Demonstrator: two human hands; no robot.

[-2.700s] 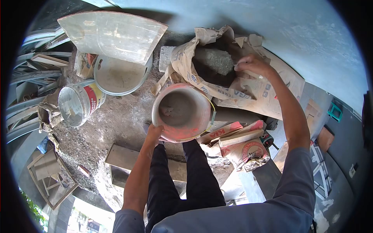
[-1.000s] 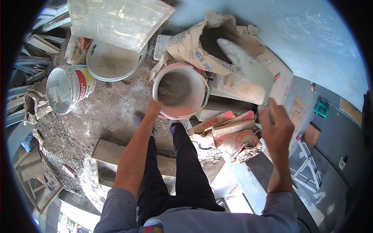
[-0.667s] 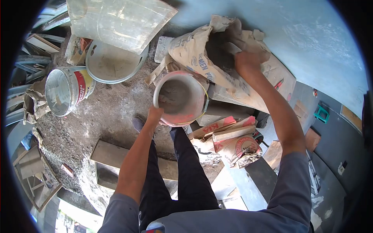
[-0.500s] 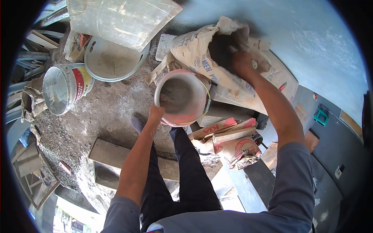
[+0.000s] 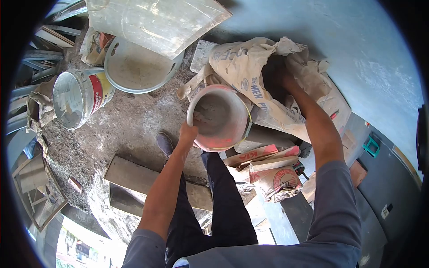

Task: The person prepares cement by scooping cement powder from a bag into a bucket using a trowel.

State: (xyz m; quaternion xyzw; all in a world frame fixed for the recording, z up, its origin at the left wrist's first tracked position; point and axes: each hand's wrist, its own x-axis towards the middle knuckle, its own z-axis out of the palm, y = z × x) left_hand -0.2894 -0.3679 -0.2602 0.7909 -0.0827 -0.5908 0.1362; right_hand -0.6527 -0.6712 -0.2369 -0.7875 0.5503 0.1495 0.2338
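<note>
My left hand (image 5: pixel 188 134) is closed on the near left rim of a pale, pink-stained bucket (image 5: pixel 243 117). Grey powder (image 5: pixel 212 114) covers the bucket's bottom. To its right lies an opened paper cement bag (image 5: pixel 239 67), its torn mouth facing right. My right hand (image 5: pixel 286 81) is deep inside that mouth; shadow hides most of the fingers, which look curled around something I cannot make out. A yellow-green handle (image 5: pixel 250 120) hangs along the bucket's right side.
A grey oval tub (image 5: pixel 138 67) sits at upper left, partly under a large board (image 5: pixel 156 22). Beside it lies a clear paint pail (image 5: pixel 71 100). Folded cement sacks (image 5: pixel 275 178) lie right of my legs, and a wooden trough (image 5: pixel 147 183) is by my feet.
My right hand has gone deeper into the bag's dark mouth. The view has shifted slightly, while my left hand keeps its hold on the bucket rim.
</note>
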